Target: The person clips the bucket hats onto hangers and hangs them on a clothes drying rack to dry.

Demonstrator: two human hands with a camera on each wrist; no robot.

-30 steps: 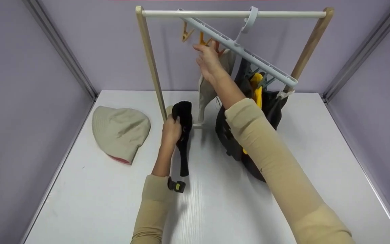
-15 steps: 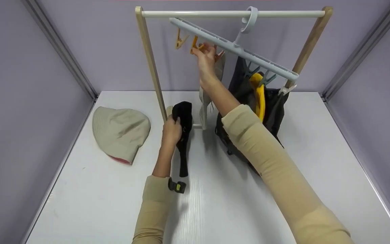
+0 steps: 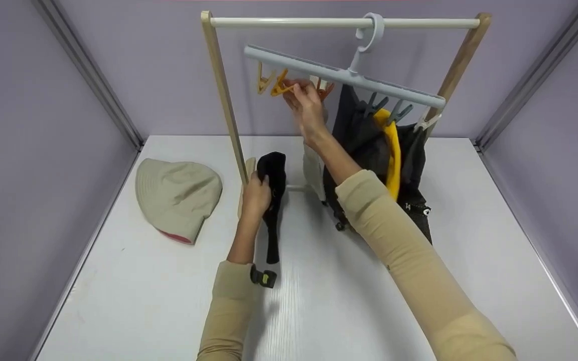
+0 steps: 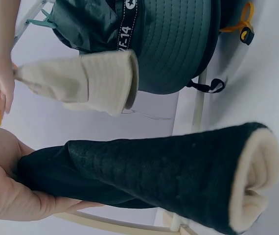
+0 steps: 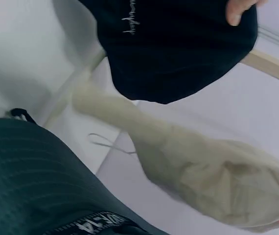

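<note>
My left hand (image 3: 256, 195) grips a folded black hat (image 3: 272, 173) low by the rack's left leg; the left wrist view shows its cream fleece lining at the open end. My right hand (image 3: 310, 108) is raised under the grey clip hanger (image 3: 314, 67), its thumb and fingers pinching a yellow-orange clip (image 3: 280, 86). Beside that hand an orange-red clip (image 3: 325, 91) holds a hanging beige hat (image 5: 213, 171), mostly hidden by the right arm in the head view. A tan clip (image 3: 264, 80) hangs at the hanger's left end.
A dark green hat (image 4: 174, 44) and other dark items with a yellow strap (image 3: 393, 160) hang from the hanger's right half. Wooden legs and a white rod (image 3: 289, 22) form the rack. Another beige hat (image 3: 178, 198) lies on the white table (image 3: 133, 301) at left.
The hanger has turned and its left end has come lower and left, its hung hats swinging along. My right hand has moved slightly down with the clip. My left hand stays put.
</note>
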